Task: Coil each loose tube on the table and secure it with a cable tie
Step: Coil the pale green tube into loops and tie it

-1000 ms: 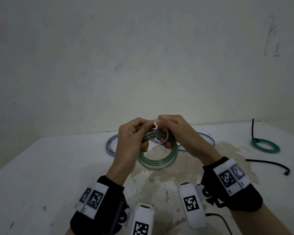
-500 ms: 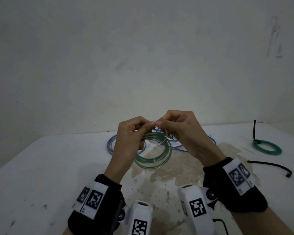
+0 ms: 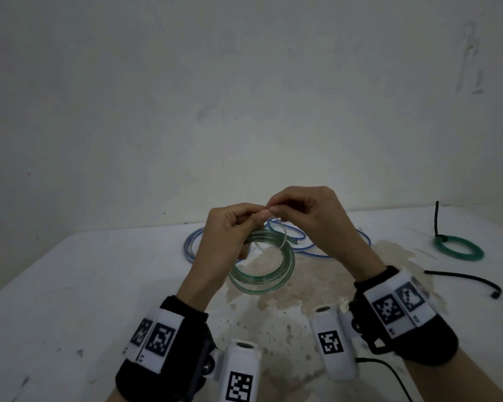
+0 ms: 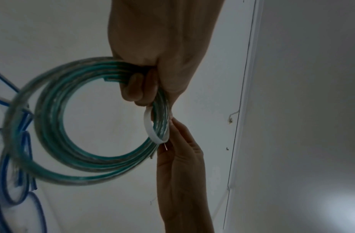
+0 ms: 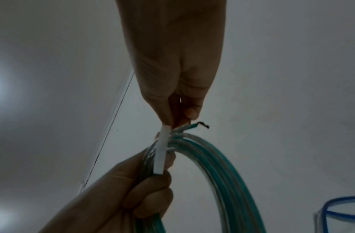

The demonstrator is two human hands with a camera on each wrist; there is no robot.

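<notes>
My left hand [image 3: 233, 227] grips a coil of clear tube with a green stripe [image 3: 263, 274] above the table; the left wrist view shows the coil [image 4: 53, 141] hanging from its curled fingers. A white cable tie [image 4: 150, 127] loops around the coil's strands. My right hand [image 3: 299, 210] pinches the tie's end at the top of the coil, thumb and forefinger together; in the right wrist view the tie [image 5: 161, 151] runs from that pinch down across the strands [image 5: 212, 165]. A loose blue-striped tube [image 3: 308, 245] lies on the table behind my hands.
A small green coil [image 3: 459, 249] bound with an upright black tie [image 3: 437, 219] lies at the right. Black cable ties [image 3: 462, 278] lie near the right edge. The white table [image 3: 70, 285] has a brown stain [image 3: 288, 300] in the middle. A wall stands close behind.
Both hands have risen slightly with the coil. The right hand has drawn the tie's end up and shifted from cupping the coil to pinching at its top.
</notes>
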